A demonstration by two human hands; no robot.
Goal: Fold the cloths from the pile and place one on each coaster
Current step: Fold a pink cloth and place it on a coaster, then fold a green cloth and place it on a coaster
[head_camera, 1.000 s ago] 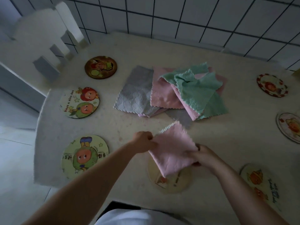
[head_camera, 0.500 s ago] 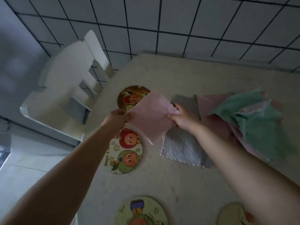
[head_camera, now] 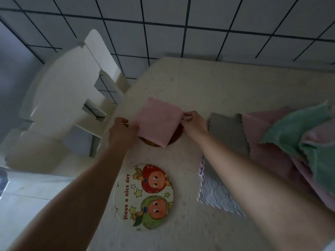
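A folded pale pink square cloth with a scalloped edge (head_camera: 159,122) lies just above the middle of the frame, spread over a dark round coaster (head_camera: 175,137), of which only a curved sliver shows at the cloth's lower and right sides. The left hand (head_camera: 123,131) pinches the cloth's left corner, thumb and curled fingers closed on the fabric, so that the cloth extends to the right from those fingertips. The right hand (head_camera: 194,122) pinches the opposite, right corner between curled fingers and thumb; the cloth runs leftward from that grip. The cloth thus spans the gap between the two hands, its far scalloped edge pointing toward the top of the frame and its near corner hanging over the coaster's lower rim. Whether the cloth rests fully on the coaster or is held slightly above it cannot be told.

Below it, in the lower middle of the frame, lies a round white coaster printed with two cartoon fruit faces and the words "Have a nice day" (head_camera: 144,197), uncovered. At the right side of the frame sits the loose pile of grey, pink and green cloths (head_camera: 282,142), partly under the right forearm. All rest on a cream speckled tabletop (head_camera: 226,87). A white chair (head_camera: 59,105) stands at the upper left, and a white tiled wall with dark grout (head_camera: 181,33) fills the top.
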